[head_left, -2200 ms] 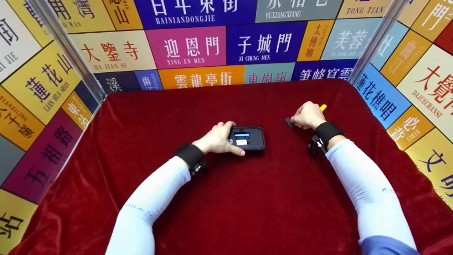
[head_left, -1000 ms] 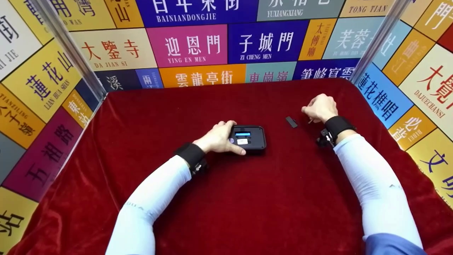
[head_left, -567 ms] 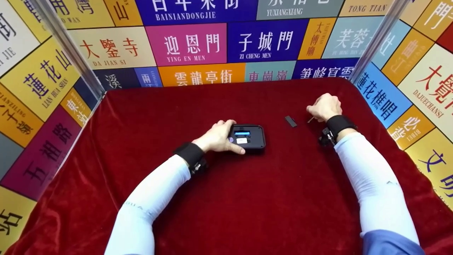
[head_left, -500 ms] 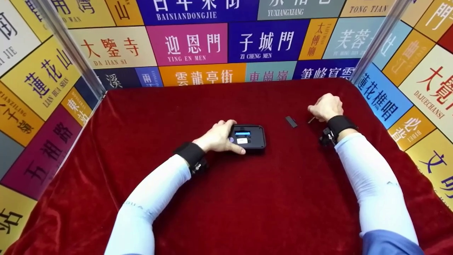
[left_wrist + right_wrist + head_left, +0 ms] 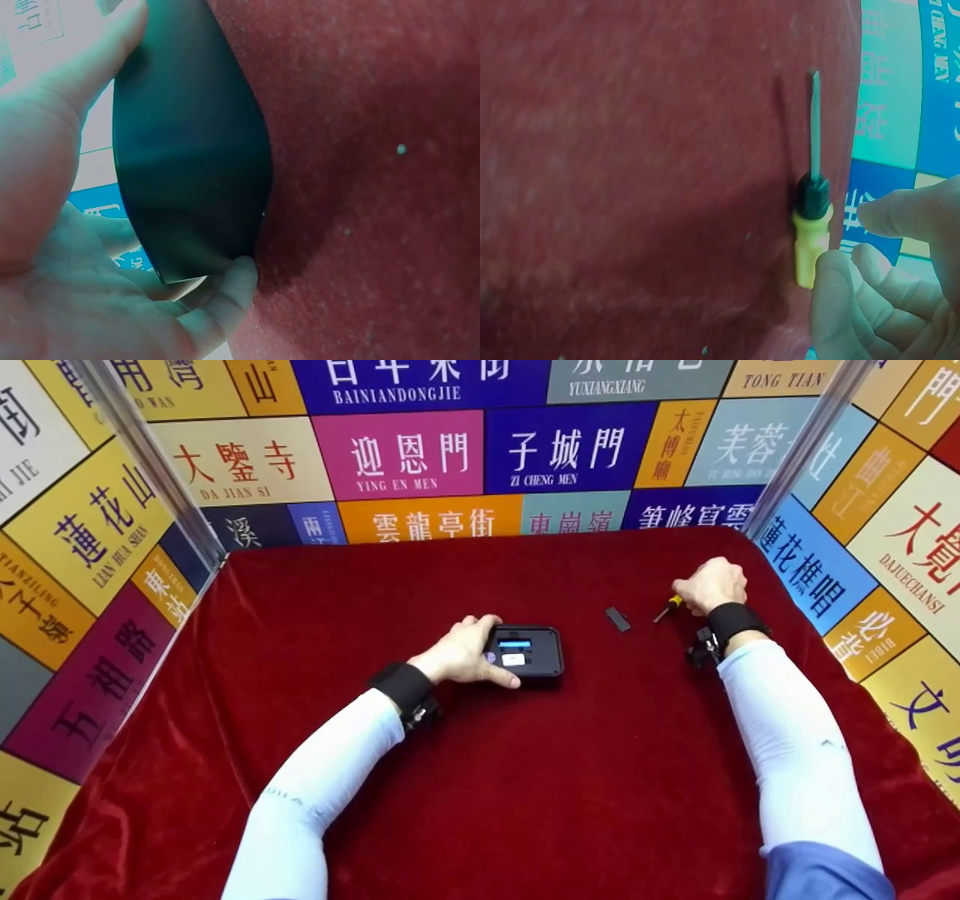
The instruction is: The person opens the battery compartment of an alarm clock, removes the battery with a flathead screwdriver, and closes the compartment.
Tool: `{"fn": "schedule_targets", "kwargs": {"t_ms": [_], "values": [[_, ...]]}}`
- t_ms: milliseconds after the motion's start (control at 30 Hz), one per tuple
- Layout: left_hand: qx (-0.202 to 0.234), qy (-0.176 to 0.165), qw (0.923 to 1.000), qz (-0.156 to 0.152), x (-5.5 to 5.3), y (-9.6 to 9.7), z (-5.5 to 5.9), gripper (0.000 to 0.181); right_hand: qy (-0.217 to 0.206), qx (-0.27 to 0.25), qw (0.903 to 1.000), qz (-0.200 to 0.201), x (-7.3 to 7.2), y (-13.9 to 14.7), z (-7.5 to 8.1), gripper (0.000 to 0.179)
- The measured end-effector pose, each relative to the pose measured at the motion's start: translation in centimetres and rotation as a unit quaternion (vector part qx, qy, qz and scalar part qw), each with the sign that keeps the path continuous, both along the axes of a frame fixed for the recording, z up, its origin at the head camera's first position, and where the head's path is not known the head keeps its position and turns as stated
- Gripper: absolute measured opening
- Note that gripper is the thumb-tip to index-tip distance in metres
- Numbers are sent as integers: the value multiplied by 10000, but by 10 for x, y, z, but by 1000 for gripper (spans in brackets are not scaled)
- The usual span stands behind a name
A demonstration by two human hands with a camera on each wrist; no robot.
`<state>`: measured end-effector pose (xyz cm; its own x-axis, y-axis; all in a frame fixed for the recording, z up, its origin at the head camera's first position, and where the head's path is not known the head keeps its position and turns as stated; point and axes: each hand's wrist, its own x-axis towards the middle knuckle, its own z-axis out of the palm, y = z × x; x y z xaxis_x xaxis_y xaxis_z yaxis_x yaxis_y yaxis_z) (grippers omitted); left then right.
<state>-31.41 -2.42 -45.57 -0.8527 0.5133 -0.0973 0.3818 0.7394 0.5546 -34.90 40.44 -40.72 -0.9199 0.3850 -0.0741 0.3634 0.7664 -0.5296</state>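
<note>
My left hand grips the left end of a black battery-powered device, thumb at the near edge and fingers at the far edge. The device's back faces up, showing a blue battery in an open compartment and a white label. In the left wrist view, only the device's dark side shows between thumb and fingers. A screwdriver with a yellow and black handle lies on the cloth. My right hand is beside its handle, thumb and fingers parted. What the device is cannot be told.
A small dark battery cover lies on the red cloth between the device and the screwdriver. Upright panels with printed signs enclose the back and sides, with clear corner posts.
My right hand has let go of the battery cover, moved right and laid down the screwdriver. Its fingers have now come off the handle. The left hand and device have stayed put.
</note>
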Motion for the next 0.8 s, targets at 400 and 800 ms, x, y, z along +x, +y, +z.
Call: {"fn": "schedule_targets", "kwargs": {"t_ms": [400, 800], "values": [[22, -47, 10000, 9, 1, 1, 0, 113, 0, -163, 9997, -153, -1, 11, -10, 38], [-14, -49, 10000, 54, 0, 0, -1, 114, -97, -894, 9936, -686, -20, 20, -30, 34]]}}
